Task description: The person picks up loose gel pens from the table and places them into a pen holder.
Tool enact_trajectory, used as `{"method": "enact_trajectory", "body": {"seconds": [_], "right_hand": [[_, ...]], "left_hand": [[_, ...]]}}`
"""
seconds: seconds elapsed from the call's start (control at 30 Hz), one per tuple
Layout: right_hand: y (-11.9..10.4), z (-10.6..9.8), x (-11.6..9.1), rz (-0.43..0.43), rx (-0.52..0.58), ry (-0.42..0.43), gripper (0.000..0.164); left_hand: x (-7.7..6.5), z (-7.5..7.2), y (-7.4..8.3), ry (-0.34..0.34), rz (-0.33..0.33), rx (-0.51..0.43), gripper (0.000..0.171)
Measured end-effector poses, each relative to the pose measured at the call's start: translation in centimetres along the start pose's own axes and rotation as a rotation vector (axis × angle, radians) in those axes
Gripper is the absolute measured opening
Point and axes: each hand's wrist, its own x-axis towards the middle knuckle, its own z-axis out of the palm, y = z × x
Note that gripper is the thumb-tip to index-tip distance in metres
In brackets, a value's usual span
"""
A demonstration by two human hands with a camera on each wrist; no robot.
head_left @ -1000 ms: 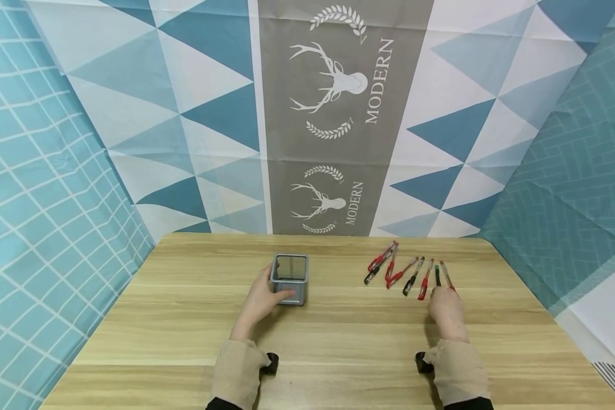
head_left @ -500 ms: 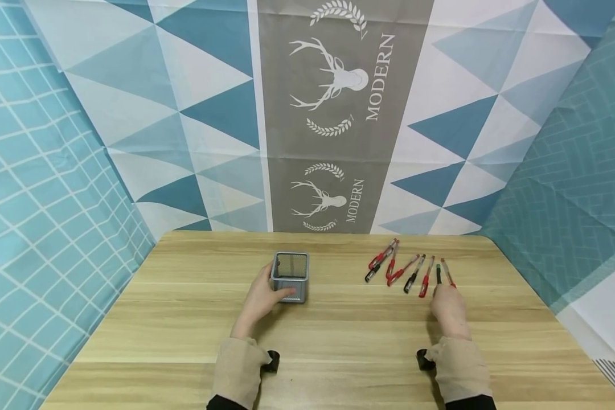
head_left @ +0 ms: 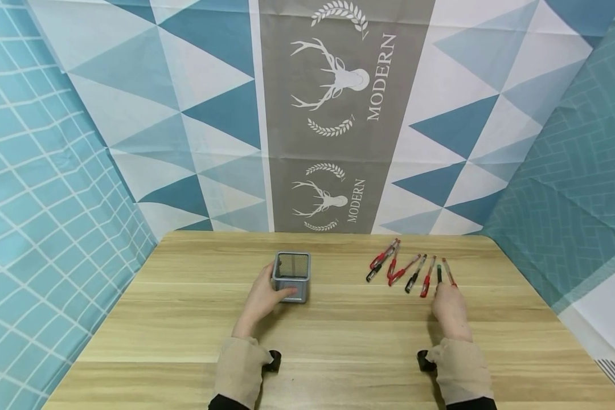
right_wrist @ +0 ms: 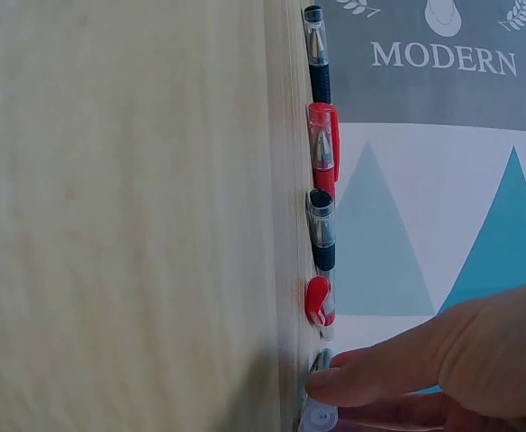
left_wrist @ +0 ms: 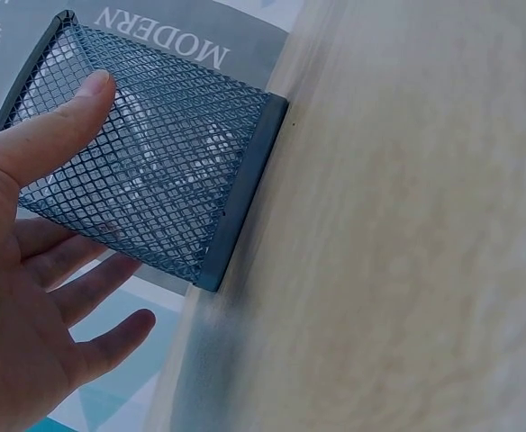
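Left hand (head_left: 258,297) gripping the mesh holder (left_wrist: 168,162), right hand (head_left: 449,306) pinching the green pen (head_left: 439,274) well right of it, a straight lift should best avoid nudging neighbouring red pens (head_left: 426,283).

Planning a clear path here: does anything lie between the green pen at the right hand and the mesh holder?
Yes: on the table, a red pen, then a black pen, then more pens lie between the green pen and the mesh holder. Nothing visible covers the mesh holder's open top.

Passage: wide, across table (head_left: 345,336) between mesh holder (head_left: 292,291) and pens (head_left: 416,274) | Obstacles: red pens (head_left: 426,283) close at both sides of right hand (head_left: 449,304)
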Motion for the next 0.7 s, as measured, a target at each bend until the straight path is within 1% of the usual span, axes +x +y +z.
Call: {"method": "enact_trajectory", "body": {"seconds": [0.17,0.3,0.47,0.7], "right_hand": [[-0.04,-0.06,-0.02,0.01,0.019,0.013,0.008],[-0.05,0.02,-0.11,0.02,0.042,0.03,0.01],[-0.05,0.11,-0.08,0.042,0.048,0.031,0.016],[-0.31,-0.28,-0.14,0.073,0.032,0.055,0.017]], "left_hand": [[-0.03,0.02,0.01,0.003,-0.002,0.002,0.087],[-0.05,0.02,-0.07,0.004,0.01,0.004,0.086],[-0.02,-0.01,-0.14,0.006,0.012,0.002,0.086],[-0.08,-0.02,-0.14,0.004,0.003,-0.008,0.087]]}}
